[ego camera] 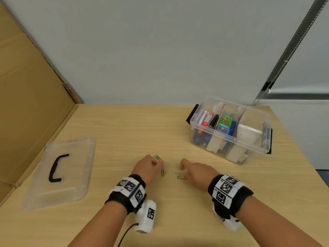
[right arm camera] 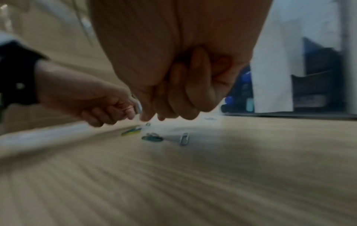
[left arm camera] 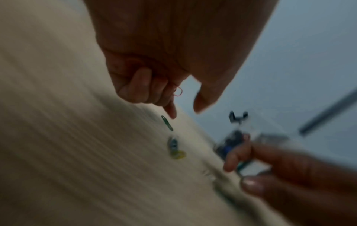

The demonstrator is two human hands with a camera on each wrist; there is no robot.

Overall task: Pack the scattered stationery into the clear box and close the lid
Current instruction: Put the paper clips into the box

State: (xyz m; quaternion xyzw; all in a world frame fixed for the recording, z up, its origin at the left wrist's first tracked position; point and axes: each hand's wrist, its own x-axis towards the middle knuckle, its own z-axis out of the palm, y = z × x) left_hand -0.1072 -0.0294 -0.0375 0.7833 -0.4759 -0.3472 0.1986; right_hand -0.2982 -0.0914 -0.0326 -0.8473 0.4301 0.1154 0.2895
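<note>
light wood-grain table [ego camera: 124,125] fills the lower view. brown cardboard sheet [ego camera: 26,86] stands on edge along the table's 9 o'clock side, running up toward 11 o'clock, bottom edge touching the tabletop. pale grey-white wall [ego camera: 151,47] behind at 12 o'clock. perforated metal rail [ego camera: 292,43] slants up the wall at 2 o'clock; a dark horizontal bar [ego camera: 299,96] meets it near its lower end at 3 o'clock.
</note>
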